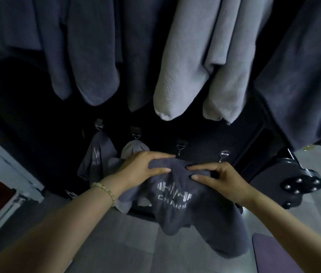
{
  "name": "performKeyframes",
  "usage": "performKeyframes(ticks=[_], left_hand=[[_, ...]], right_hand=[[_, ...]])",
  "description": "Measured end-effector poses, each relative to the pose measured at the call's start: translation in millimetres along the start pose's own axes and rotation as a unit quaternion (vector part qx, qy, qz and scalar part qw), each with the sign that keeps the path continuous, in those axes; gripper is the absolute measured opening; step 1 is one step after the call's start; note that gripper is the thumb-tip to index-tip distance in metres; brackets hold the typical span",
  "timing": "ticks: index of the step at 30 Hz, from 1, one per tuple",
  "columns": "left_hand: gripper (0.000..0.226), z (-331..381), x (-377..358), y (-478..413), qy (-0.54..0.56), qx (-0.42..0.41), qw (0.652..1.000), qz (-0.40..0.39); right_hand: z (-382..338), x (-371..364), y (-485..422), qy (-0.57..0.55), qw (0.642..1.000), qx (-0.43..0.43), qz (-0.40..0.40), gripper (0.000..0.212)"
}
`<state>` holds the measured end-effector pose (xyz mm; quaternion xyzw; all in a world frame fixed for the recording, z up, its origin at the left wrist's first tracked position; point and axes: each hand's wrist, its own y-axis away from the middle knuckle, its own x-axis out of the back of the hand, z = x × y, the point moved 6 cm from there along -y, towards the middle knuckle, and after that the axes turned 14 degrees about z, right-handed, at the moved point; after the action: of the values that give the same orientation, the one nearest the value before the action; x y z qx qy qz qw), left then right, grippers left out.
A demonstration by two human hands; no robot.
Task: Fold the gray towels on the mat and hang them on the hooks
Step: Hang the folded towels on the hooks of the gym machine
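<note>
Fingers [159, 155] of the left hand [140, 167] curve over the top edge of the dark gray towel [185, 219], thumb laid flat across its front, so the hand grips the bunched cloth; a bead bracelet [105, 192] circles that wrist. Beside it on the same towel, the right hand [222, 179] pinches a ridge of cloth between thumb and forefinger, the other fingers curled behind. Both forearms [67, 223] reach in from the lower corners, bare, wrists angled toward each other. Below the hands the towel hangs in loose folds, its white logo [175, 196] facing the camera. Down and right of the towel, a corner of the purple mat [272, 255] lies on the gray tiled floor [128, 243]. Just above the towel's top edge, on a black panel [201, 146], sits the third hook [180, 148], close by the left forefinger's tip; whether the cloth is caught on it cannot be told. The fourth hook [224, 155] glints up and right of the towel. Up and left of it, a light gray towel [134, 149] hangs from the second hook [136, 133] and a second dark towel [96, 158] from the first hook [99, 124]. Farther off, above the towel, large hanging cloths [185, 75] in dark and light gray drape down.
</note>
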<state>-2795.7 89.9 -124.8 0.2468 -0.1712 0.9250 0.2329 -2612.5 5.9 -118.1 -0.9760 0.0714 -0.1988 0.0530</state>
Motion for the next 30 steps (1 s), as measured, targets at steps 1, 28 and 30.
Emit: performKeyframes(ticks=[1, 28, 30], left_hand=[[0.047, -5, -3, -6, 0.002, -0.014, 1.0, 0.025], [0.064, -99, -95, 5, -0.327, 0.09, 0.915, 0.22], [0.065, -100, -97, 10, -0.314, 0.089, 0.912, 0.248]], right_hand=[[6, 1, -7, 0.019, 1.0, 0.02, 0.014, 0.027], [95, -29, -38, 0.347, 0.889, 0.145, 0.26, 0.048], [101, -36, -34, 0.337, 0.9, 0.141, 0.237, 0.053]])
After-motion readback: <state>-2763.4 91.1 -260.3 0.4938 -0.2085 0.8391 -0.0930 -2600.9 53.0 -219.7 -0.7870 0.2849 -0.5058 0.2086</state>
